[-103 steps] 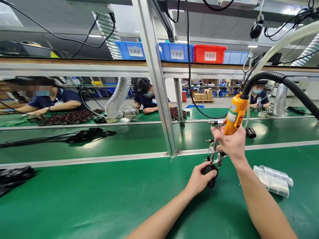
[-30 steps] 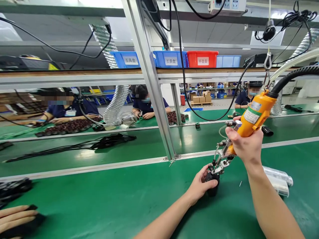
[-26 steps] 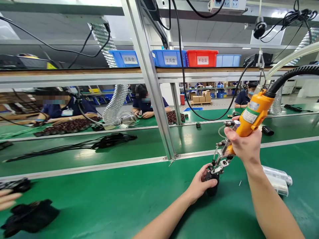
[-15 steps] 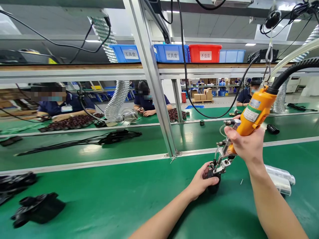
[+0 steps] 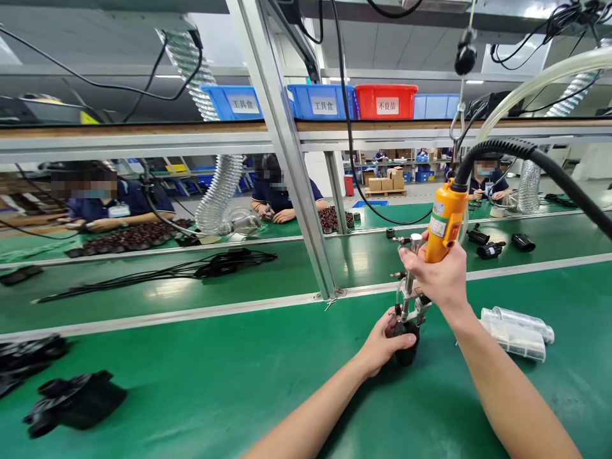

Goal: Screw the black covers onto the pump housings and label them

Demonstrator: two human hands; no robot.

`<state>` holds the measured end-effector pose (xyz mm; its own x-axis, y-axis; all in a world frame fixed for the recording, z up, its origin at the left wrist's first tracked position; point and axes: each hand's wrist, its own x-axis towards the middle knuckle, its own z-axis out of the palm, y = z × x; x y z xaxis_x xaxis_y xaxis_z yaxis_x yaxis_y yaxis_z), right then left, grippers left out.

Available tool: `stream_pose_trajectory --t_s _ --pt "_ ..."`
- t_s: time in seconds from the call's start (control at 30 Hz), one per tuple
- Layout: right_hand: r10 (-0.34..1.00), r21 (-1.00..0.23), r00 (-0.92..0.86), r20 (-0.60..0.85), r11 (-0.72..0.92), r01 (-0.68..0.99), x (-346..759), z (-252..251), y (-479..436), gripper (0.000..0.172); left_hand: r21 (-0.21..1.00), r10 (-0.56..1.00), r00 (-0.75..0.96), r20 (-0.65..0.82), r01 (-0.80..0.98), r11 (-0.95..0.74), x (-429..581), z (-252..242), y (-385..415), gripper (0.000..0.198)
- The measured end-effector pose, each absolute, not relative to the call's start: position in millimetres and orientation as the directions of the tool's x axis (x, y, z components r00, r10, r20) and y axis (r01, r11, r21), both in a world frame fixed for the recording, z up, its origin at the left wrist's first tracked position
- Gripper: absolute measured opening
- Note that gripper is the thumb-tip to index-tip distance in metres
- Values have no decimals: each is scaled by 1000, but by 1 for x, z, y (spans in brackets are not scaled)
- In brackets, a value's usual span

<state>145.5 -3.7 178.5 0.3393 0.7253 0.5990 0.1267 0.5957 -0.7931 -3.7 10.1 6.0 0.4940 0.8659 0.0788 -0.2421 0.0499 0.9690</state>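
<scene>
My right hand (image 5: 442, 271) is wrapped round an orange electric screwdriver (image 5: 445, 220), held nearly upright. A thick black cable curves from its top, and a metal feeding head (image 5: 407, 290) with thin hoses points down from it. The head's lower end meets the top of a small black plastic part (image 5: 406, 344); the tip itself is too small to make out. Thumb and fingers of my left hand (image 5: 385, 344) grip that part on the green mat. Part of it is hidden by my fingers.
Clear plastic cylinders (image 5: 516, 331) lie right of my right forearm. A black housing (image 5: 74, 401) sits at the left. A metal post (image 5: 291, 146) rises behind the mat's edge. Black cables (image 5: 205, 264) and several black parts (image 5: 490, 248) lie on the strip beyond; co-workers sit farther back.
The screwdriver has swung left from a tilt to nearly upright, my right hand moving with it. My left hand keeps holding the black part. More black parts show beyond the screwdriver.
</scene>
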Motion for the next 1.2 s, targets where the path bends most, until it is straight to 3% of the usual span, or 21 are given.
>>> stream_pose_trajectory --t_s 0.2,0.4,0.63,0.83,1.07,1.2 --pt "677 -778 419 605 614 132 159 190 -11 55 961 924 354 143 -272 -45 -6 0 8 64" --pt "573 -730 490 657 646 223 184 205 -26 49 948 912 394 115 -319 18 -8 0 6 64" --pt "615 -752 472 632 635 179 181 201 -20 44 979 929 346 129 -192 -64 -5 0 8 69" --pt "664 -781 448 598 609 140 174 200 -20 45 981 925 359 125 -183 -61 -6 2 10 61" --pt "603 -737 470 645 654 173 179 201 -22 42 981 924 362 121 -184 -56 -6 -1 10 61" --pt "636 -762 450 627 621 186 175 201 -18 41 983 932 343 120 -172 -63 -5 -1 11 61"
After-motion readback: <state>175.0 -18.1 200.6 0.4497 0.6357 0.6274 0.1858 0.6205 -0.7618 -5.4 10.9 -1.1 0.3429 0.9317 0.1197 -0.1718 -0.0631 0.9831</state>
